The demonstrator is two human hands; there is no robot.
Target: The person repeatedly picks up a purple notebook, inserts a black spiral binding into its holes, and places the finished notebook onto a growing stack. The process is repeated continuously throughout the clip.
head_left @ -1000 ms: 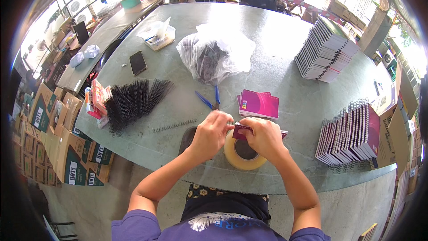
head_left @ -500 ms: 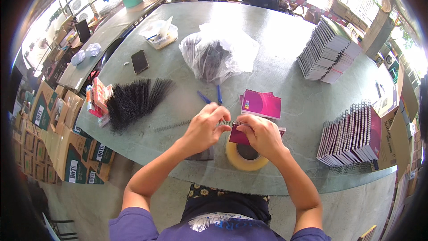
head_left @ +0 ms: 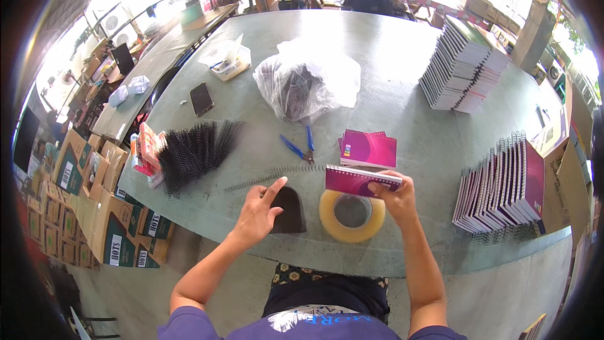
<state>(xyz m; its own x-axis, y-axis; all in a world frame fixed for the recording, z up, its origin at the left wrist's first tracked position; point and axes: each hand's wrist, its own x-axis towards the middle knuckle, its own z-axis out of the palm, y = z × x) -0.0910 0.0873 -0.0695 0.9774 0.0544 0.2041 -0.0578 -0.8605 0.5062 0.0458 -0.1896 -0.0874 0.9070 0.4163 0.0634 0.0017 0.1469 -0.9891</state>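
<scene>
Magenta notebook (head_left: 360, 181), gripped at its right end by the right hand (head_left: 395, 196), is held just above the tape roll (head_left: 351, 215). The left hand (head_left: 259, 211), open with fingers spread and grasping nothing, reaches toward the loose wire spiral (head_left: 274, 175) left of the notebook. Judged best practice: keep the punched edge level while feeding the coil. Beyond the notebook, a clear plastic bag (head_left: 306, 82) holds dark coils; contents of the small tray (head_left: 226, 63) farther left cannot be told.

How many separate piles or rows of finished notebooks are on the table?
2. One stack of notebooks sits at the far right of the table; one row of notebooks stands by the near right edge. Loose ones: a pink notebook lying flat, another notebook in the right hand.
</scene>
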